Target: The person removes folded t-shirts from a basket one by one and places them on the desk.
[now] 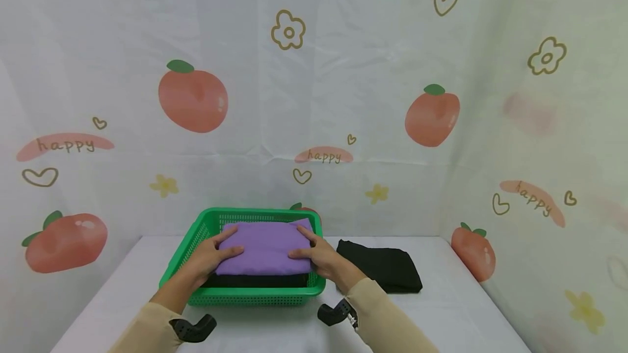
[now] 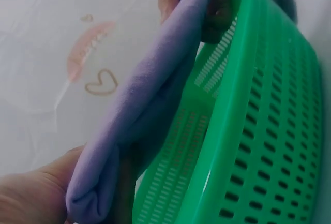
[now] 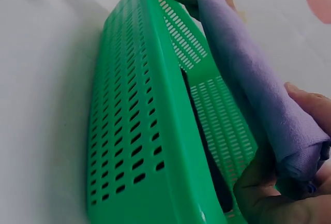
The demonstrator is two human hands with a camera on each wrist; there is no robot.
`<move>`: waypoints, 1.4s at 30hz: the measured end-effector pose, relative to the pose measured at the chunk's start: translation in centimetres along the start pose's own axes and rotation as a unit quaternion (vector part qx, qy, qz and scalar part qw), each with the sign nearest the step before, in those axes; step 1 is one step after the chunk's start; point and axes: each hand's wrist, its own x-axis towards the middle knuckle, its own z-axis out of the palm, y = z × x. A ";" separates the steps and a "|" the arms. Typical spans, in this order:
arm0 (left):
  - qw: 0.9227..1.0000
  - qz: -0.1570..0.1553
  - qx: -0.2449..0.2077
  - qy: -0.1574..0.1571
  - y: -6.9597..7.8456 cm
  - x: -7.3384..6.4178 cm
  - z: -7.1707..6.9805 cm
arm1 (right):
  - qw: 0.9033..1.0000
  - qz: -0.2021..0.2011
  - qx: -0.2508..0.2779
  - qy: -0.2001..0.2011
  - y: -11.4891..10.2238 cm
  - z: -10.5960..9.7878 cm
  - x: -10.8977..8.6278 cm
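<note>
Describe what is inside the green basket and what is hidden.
A black item shows inside the green basket, below the held purple cloth. That cloth hides much of the inside, so the black item's full shape and anything beneath cannot be seen.

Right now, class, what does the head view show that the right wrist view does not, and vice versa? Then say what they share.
Only the head view: a folded black cloth on the table, right of the green basket, and both beige sleeves. Only the right wrist view: the purple cloth side-on at its folded end, with the fingers of the right hand on its underside. Both: the basket, the purple cloth, the left hand and right hand gripping it, and the patterned backdrop.
</note>
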 end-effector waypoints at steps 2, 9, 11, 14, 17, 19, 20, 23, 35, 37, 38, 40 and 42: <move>1.000 0.004 0.004 0.000 0.2 -0.3 0.3 | 1.000 -0.004 -0.009 0.002 -0.1 -0.2 -0.7; 0.999 0.017 0.029 0.005 0.6 -0.9 1.7 | 0.998 -0.021 -0.047 0.027 -0.3 -1.3 -2.6; 1.000 0.019 0.022 0.001 0.7 -1.1 2.1 | 0.997 -0.028 -0.057 0.031 -0.3 -1.6 -3.1; 1.000 0.024 0.015 -0.001 0.8 -1.4 2.7 | 0.997 -0.033 -0.067 0.035 -0.2 -2.2 -3.8; 1.000 0.025 0.005 -0.002 0.9 -1.7 3.4 | 0.996 -0.039 -0.076 0.029 0.0 -2.8 -4.6; 1.000 0.025 -0.002 -0.006 0.9 -1.9 3.8 | 0.996 -0.041 -0.080 0.022 0.2 -3.3 -5.1; 1.000 0.022 -0.008 -0.005 1.0 -2.0 4.1 | 0.996 -0.042 -0.081 0.019 0.3 -3.5 -5.4; 1.000 0.016 -0.022 -0.013 1.0 -2.3 4.9 | 0.996 -0.038 -0.082 0.016 0.7 -4.2 -6.1; 0.999 0.027 0.034 -0.001 1.4 -2.5 7.3 | 0.997 -0.038 -0.070 0.016 1.8 -6.1 -8.4; 0.998 0.031 0.048 0.002 1.5 -2.6 7.6 | 0.997 -0.038 -0.068 0.021 1.9 -6.3 -8.7; 0.998 0.031 0.048 0.003 1.6 -2.6 7.8 | 0.997 -0.038 -0.070 0.022 1.9 -6.4 -8.8; 0.999 0.028 0.042 0.004 1.6 -2.8 8.1 | 0.996 -0.037 -0.073 0.027 2.0 -6.5 -9.0; 0.999 0.024 0.027 0.000 1.7 -3.0 8.4 | 0.996 -0.035 -0.075 0.032 2.1 -6.7 -9.3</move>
